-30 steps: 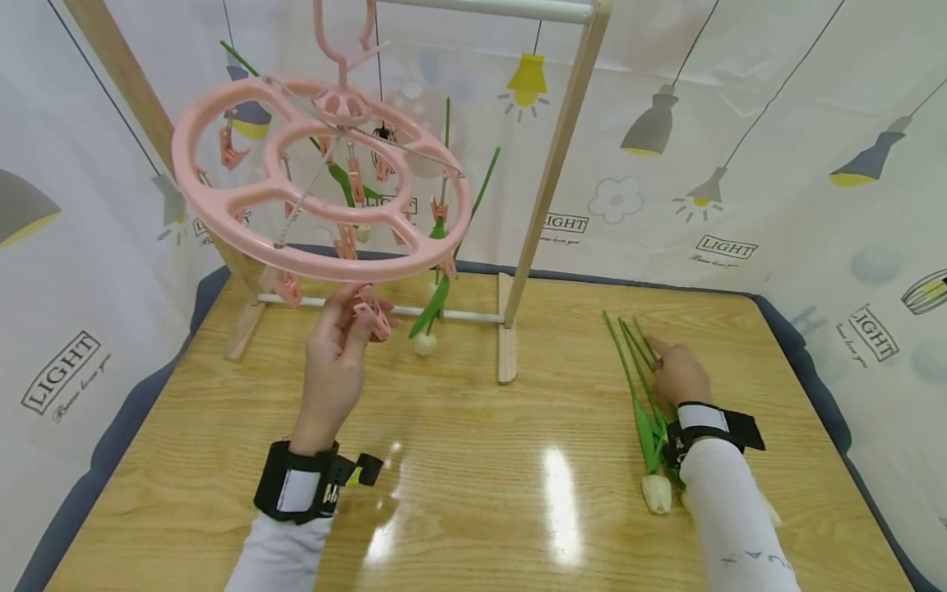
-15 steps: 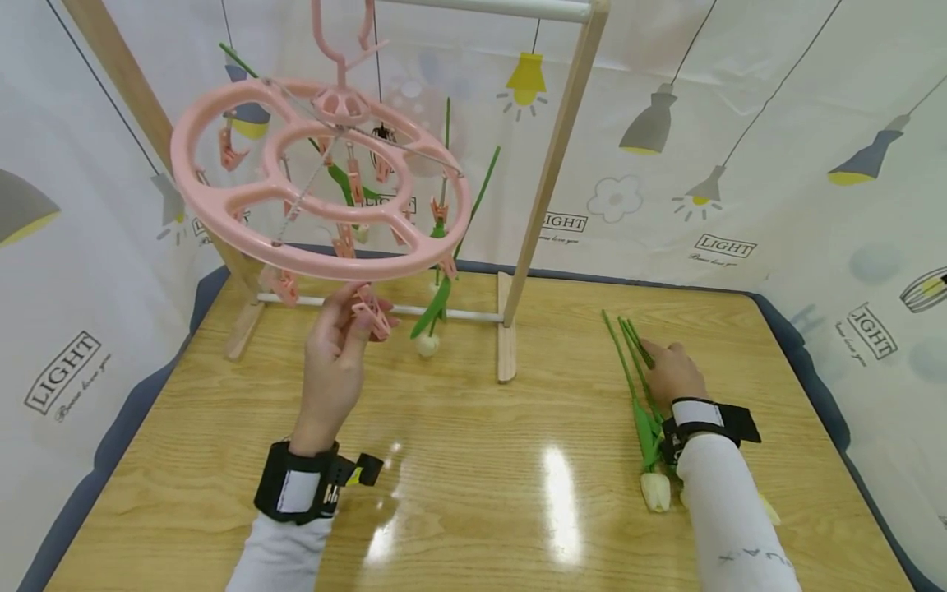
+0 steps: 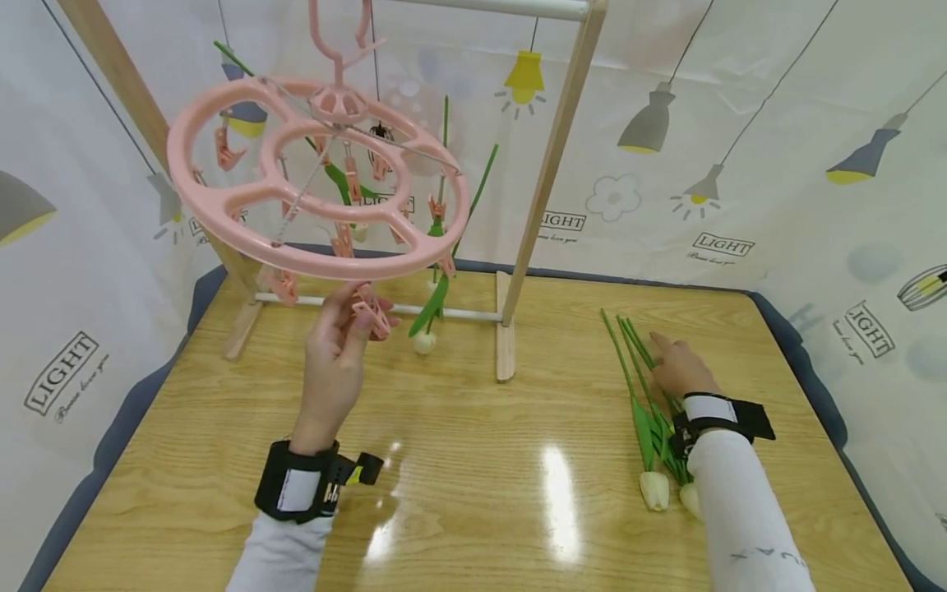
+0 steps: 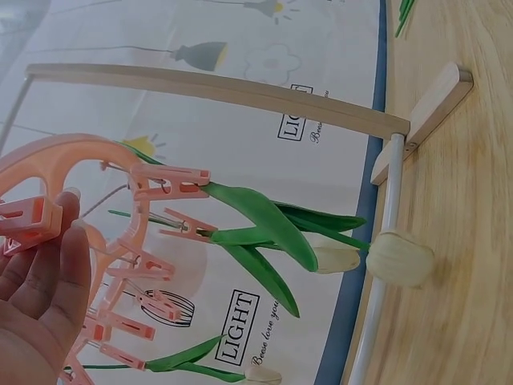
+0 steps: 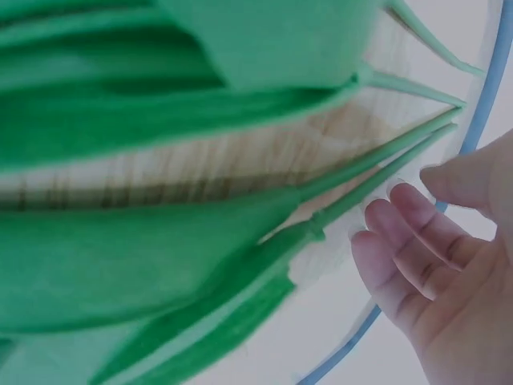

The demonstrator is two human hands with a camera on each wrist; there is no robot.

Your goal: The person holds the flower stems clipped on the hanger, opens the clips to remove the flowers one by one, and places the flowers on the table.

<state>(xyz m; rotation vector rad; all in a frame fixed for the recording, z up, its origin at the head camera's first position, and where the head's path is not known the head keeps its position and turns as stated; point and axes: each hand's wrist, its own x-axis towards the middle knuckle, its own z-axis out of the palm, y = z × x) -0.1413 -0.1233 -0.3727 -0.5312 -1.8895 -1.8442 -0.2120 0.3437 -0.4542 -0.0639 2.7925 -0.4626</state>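
I have the left grip (image 3: 334,366) pinching a pink clip (image 4: 36,218); the right grip (image 3: 682,368), relaxed and uncurled, is beside tulips (image 3: 642,432) on the surface (image 3: 473,460).

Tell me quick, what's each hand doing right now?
Left hand: holding a pink clip.
Right hand: open, holding nothing, beside the tulip stems.

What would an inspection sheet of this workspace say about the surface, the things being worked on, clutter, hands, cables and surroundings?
Surface: wood-grain table, shiny with reflected light.
Job's things: pink hanger on a rack; clipped tulips hang blooms down; loose tulips lie on the table.
Clutter: nothing seen.
Hands: left hand holds a pink clip; right hand is beside the loose stems, holding nothing.
Cables: nothing seen, only printed cords.
Surroundings: white backdrop printed with lamps.
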